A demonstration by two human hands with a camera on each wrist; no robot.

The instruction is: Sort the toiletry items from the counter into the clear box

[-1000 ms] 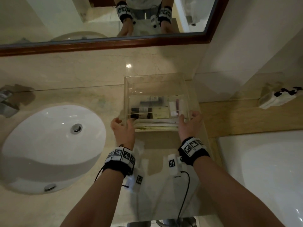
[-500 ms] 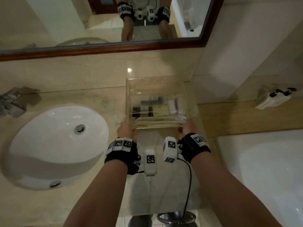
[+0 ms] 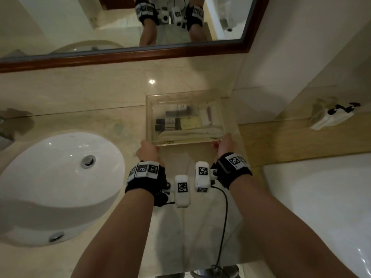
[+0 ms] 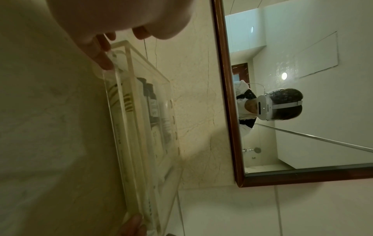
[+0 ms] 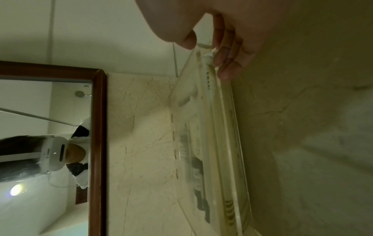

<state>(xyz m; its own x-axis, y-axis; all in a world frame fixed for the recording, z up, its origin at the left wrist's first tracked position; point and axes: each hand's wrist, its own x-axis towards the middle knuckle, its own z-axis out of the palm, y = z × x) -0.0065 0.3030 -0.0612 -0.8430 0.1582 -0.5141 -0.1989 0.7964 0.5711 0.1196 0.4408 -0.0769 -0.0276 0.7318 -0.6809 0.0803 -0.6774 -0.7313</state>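
The clear box [image 3: 149, 117] stands on the marble counter against the backsplash. Inside lie dark small bottles [image 3: 166, 124], a yellowish packet [image 3: 189, 123], white packets [image 3: 204, 117] and long white sachets [image 3: 186, 134] along the near wall. My left hand [image 3: 148, 151] is at the near left corner. In the left wrist view its fingers [image 4: 101, 54] lie fairly straight on the box [image 4: 141, 143], with the thumb just off it. My right hand [image 3: 225, 145] is at the near right corner. There its fingers [image 5: 228, 63] and thumb pinch the box wall [image 5: 222, 143].
A white sink [image 3: 50, 177] sits left of the box, with a faucet [image 3: 6, 137] at the frame edge. A mirror [image 3: 120, 27] hangs above. A wall pillar [image 3: 261, 87] stands right of the box, with a bathtub [image 3: 321, 207] and a small white object [image 3: 331, 117] on its ledge.
Both hands have slid from the box's side walls back to its near corners. The wrists have dropped lower. The box looks slightly nearer the backsplash.
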